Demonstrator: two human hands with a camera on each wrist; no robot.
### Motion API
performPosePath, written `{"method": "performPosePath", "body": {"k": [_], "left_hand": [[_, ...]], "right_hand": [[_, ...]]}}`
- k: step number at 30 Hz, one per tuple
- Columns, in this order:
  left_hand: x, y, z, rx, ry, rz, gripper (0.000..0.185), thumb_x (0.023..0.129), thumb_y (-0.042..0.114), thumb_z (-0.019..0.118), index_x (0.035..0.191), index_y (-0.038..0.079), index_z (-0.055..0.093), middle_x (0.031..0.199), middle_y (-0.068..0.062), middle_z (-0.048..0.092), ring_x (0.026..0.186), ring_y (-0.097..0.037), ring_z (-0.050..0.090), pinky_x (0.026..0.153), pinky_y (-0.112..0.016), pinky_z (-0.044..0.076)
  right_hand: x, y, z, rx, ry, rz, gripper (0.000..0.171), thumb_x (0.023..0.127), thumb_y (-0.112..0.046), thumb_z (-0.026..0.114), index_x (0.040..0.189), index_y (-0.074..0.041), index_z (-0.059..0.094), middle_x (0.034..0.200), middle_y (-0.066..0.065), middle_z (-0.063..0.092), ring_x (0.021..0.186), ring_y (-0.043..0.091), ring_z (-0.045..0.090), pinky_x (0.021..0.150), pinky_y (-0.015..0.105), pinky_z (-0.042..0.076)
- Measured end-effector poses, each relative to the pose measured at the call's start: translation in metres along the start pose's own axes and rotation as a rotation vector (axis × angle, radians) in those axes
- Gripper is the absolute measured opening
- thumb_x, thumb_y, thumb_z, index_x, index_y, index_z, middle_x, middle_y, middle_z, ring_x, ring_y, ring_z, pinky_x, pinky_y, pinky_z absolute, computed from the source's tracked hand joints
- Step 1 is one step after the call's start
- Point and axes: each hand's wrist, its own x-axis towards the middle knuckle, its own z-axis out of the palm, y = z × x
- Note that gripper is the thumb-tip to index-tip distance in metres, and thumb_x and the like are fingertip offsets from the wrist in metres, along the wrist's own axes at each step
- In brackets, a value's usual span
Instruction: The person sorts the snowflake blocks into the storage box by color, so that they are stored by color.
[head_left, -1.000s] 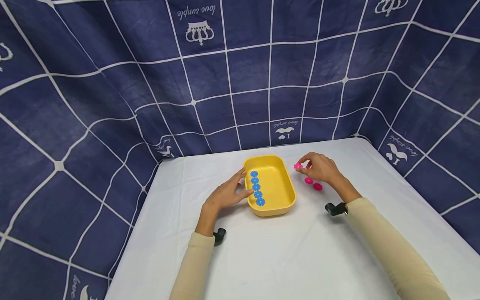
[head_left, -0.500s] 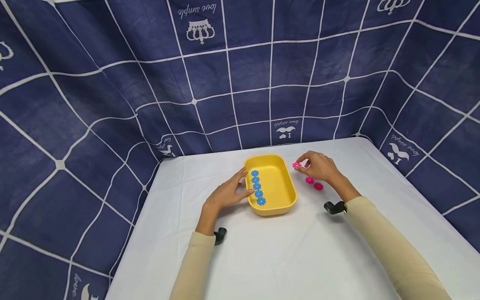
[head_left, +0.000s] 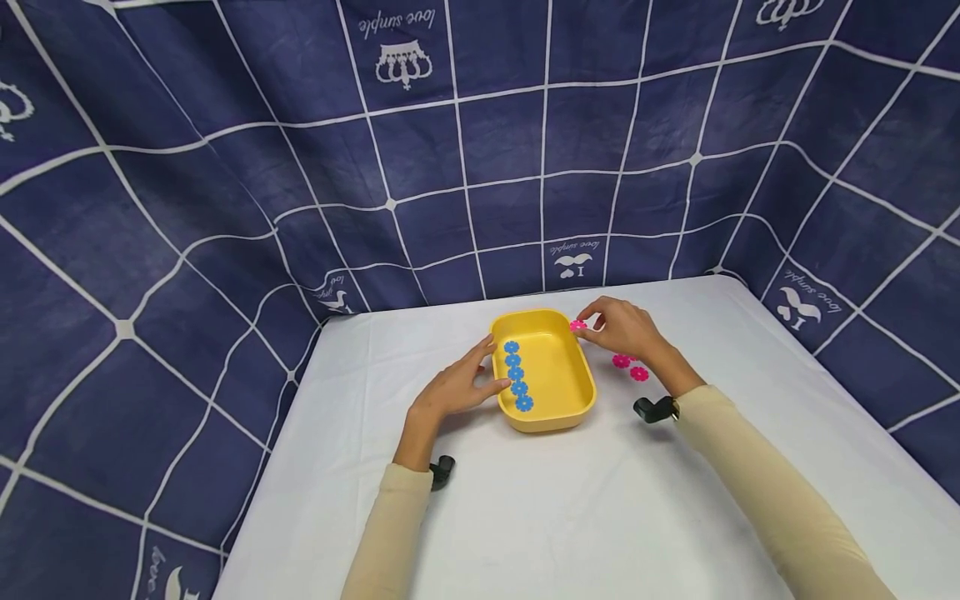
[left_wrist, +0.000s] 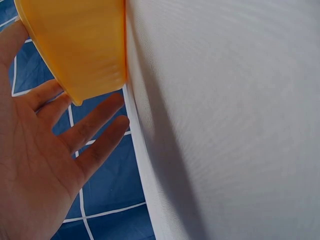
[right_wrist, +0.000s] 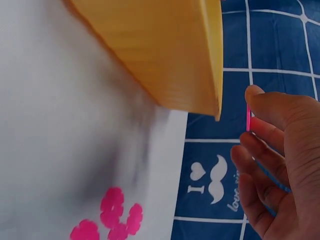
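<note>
A yellow tray (head_left: 570, 392) sits mid-table with a row of several blue flower discs (head_left: 517, 375) along its left inside. My left hand (head_left: 459, 385) rests with straight fingers against the tray's left wall (left_wrist: 85, 45). My right hand (head_left: 619, 327) pinches a pink flower disc (head_left: 577, 325) just off the tray's far right corner; the wrist view shows the pink disc (right_wrist: 248, 118) edge-on between thumb and fingers beside the tray wall (right_wrist: 165, 60). Two pink discs (head_left: 630, 367) lie on the table right of the tray, seen as well at bottom of the wrist view (right_wrist: 112, 220).
The white table (head_left: 600, 517) is enclosed on three sides by a navy curtain (head_left: 480, 150) with a white grid. Small black camera mounts show at both wrists (head_left: 651, 409).
My right hand has carried the pink disc left and slightly away, from right of the tray to its far right corner. The left hand has stayed at the tray.
</note>
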Motion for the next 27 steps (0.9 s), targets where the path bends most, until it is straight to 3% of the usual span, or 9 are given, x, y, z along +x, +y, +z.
{"method": "performPosePath", "body": {"k": [16,21,27], "left_hand": [[0.000,0.000,-0.001,-0.003,-0.012,0.034,0.087,0.090,0.070,0.058,0.161,0.030,0.027,0.167,0.019,0.018,0.127,-0.016,0.059,0.108,-0.048,0.044],[0.000,-0.001,-0.002,-0.018,-0.008,0.027,0.092,0.088,0.073,0.058,0.162,0.028,0.025,0.166,0.018,0.022,0.128,-0.017,0.059,0.109,-0.049,0.043],[0.000,0.001,-0.002,-0.023,-0.005,0.021,0.089,0.091,0.063,0.064,0.162,0.026,0.026,0.165,0.017,0.023,0.129,-0.016,0.058,0.109,-0.053,0.043]], "right_hand": [[0.019,-0.033,0.006,0.001,-0.010,-0.080,0.038,0.085,-0.043,0.080,0.114,-0.018,0.077,0.105,0.003,0.072,0.089,0.022,0.064,0.069,0.038,0.056],[0.024,-0.042,0.008,-0.001,-0.022,-0.095,0.039,0.085,-0.045,0.079,0.114,-0.020,0.076,0.105,0.002,0.072,0.087,0.020,0.063,0.067,0.035,0.055],[0.031,-0.050,0.013,-0.012,-0.015,-0.122,0.038,0.085,-0.047,0.078,0.113,-0.021,0.077,0.102,0.000,0.071,0.086,0.018,0.063,0.064,0.032,0.053]]}}
